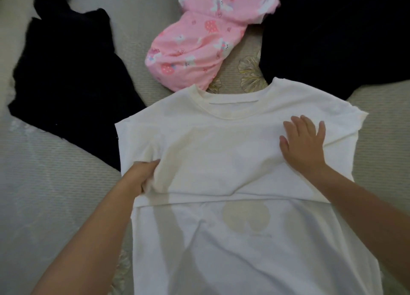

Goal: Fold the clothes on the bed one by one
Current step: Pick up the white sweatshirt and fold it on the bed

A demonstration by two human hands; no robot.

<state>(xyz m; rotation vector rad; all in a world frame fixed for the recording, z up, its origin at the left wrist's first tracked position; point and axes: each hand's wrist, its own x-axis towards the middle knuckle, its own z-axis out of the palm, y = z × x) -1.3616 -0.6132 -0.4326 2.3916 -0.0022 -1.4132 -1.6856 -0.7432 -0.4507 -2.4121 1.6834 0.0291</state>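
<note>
Left hand point(142, 175): fingers curled into a bunch of white shirt point(221, 161) at its left fold, likely tucking the side under. Right hand point(304, 143): fingers straight and spread, flat on the chest, seemingly pinning cloth so it won't slide. Shirt lies collar away, mid-bed point(44, 183), partway folded. Pink garment point(199, 50) and black clothes point(71, 79) wait toward the far edge.

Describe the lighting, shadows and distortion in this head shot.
Head view: dim, soft light; arm shadows fall grey across the lower white T-shirt; wide-angle bending curves the bed edges; the black garments lose all detail; the left hand and right hand look slightly soft.
</note>
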